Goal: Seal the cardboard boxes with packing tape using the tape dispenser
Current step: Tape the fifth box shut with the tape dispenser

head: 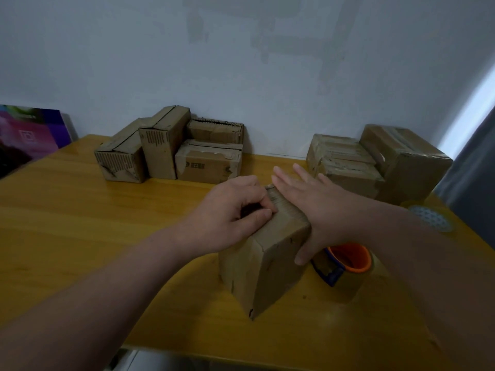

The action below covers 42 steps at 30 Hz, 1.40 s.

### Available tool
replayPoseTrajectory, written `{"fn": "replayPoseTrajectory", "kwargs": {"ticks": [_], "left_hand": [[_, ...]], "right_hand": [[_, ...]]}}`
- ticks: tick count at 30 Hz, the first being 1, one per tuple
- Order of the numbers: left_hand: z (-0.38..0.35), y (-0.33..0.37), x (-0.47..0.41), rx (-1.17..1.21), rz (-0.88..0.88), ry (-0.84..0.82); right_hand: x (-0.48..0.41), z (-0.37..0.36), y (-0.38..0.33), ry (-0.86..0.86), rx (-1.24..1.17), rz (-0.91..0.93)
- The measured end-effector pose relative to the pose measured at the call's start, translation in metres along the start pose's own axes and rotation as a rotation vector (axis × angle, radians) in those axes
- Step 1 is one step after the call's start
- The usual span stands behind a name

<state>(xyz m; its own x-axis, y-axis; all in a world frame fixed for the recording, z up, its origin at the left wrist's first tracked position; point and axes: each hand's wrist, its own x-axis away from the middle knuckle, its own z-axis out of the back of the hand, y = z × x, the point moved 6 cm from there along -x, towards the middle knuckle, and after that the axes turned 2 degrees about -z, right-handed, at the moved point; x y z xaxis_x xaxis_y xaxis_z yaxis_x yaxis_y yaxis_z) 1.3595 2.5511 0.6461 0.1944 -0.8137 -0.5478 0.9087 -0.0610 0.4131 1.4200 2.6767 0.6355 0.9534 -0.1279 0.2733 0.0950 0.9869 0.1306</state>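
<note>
Box (pixel 267 263): one, under left hand (pixel 230 210), right hand (pixel 316 202).

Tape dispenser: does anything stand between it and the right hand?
Nothing visible does. The tape dispenser sits on the table right of the box, close under the right hand, which lies flat on the box.

No readable text; dark print on back box (pixel 198 165) too blurred.

Left hand (pixel 233 210) grips cardboard box (pixel 270 263), right hand (pixel 310 207) presses it.
</note>
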Motion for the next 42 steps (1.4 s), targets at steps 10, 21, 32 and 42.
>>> {"fn": "replayPoseTrajectory", "kwargs": {"ticks": [10,21,32,42], "left_hand": [[-0.001,0.002,0.001,-0.018,0.014,0.025],[-0.004,0.000,0.005,-0.043,0.084,0.042],[-0.004,0.008,0.005,-0.036,0.108,0.033],[-0.001,0.019,0.008,-0.146,0.243,-0.085]], "right_hand": [[0.003,-0.002,-0.002,-0.012,-0.142,0.016],[0.014,-0.009,-0.006,0.137,-0.289,0.056],[0.041,-0.020,-0.004,0.379,-0.447,-0.028],[0.073,-0.024,0.005,0.702,-0.415,-0.119]]}}
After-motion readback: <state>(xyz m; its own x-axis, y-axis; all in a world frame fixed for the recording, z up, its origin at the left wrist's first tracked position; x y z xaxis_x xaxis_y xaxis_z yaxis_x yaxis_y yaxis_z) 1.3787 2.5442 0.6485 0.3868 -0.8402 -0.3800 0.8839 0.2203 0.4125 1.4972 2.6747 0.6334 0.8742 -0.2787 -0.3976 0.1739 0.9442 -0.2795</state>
